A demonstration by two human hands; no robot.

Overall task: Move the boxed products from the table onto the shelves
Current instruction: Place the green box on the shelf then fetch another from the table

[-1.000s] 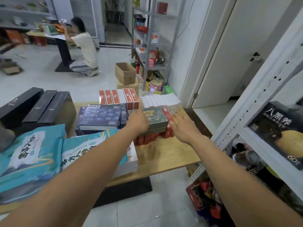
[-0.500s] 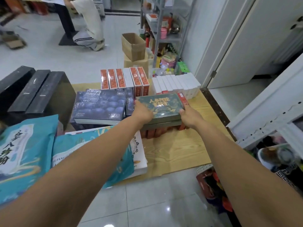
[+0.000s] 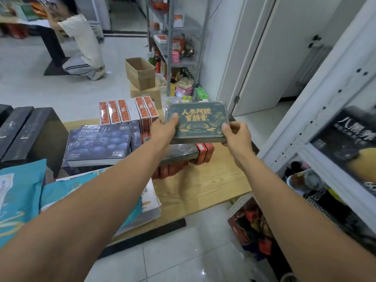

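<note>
Wooden table (image 3: 213, 180) beside white shelves (image 3: 325, 98): green box (image 3: 197, 121), just before resting on red boxes (image 3: 204, 152) near the table's right edge, was lifted clear. Left hand (image 3: 162, 129) and right hand (image 3: 236, 133) gripped its ends, likely ready for shelving.

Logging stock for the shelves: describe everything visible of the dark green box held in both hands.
The dark green box is flat and rectangular, with gold characters and a thin gold border on its lid, and looks wrapped in glossy clear film. It is held above a stack of boxes, lid tilted toward the camera. The left hand grips its left edge, thumb on top; the right hand grips its near right corner.
</note>
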